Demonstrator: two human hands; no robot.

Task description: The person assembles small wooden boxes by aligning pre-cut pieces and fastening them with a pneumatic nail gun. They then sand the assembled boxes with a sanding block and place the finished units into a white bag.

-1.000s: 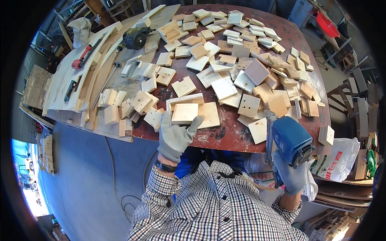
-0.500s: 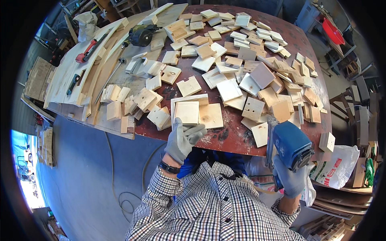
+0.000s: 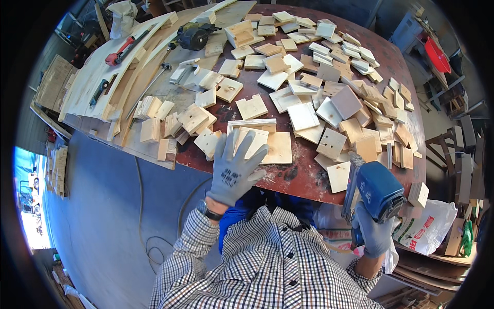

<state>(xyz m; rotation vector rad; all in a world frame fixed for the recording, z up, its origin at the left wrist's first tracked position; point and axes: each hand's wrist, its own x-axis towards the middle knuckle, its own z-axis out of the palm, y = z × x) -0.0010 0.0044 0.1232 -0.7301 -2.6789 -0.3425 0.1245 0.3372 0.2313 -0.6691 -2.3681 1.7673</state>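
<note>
My left hand [image 3: 231, 177], in a grey work glove, is open with its fingers spread. It hovers at the table's front edge, its fingertips in front of a small wooden block [image 3: 253, 139]. That block rests against a longer wooden strip [image 3: 266, 123] and beside a flat square wood piece [image 3: 279, 149]. My right hand [image 3: 374, 234], gloved alike, is closed around the handle of a blue nail gun [image 3: 378, 190]. The nail gun is held upright at the right front of the table, its nose near a small wood piece [image 3: 338, 176].
Many cut wood blocks [image 3: 303, 117] are heaped across the dark red table [image 3: 309, 180]. At the left lie long boards [image 3: 98, 77], a red tool [image 3: 119, 51] and a black-and-yellow coil tool [image 3: 194, 37]. A white bag [image 3: 427, 226] sits at right; a hose [image 3: 141, 206] runs over the floor.
My left hand has lifted off the wood block, turned palm down and spread its fingers. My right hand keeps its grip on the nail gun. The view has shifted slightly.
</note>
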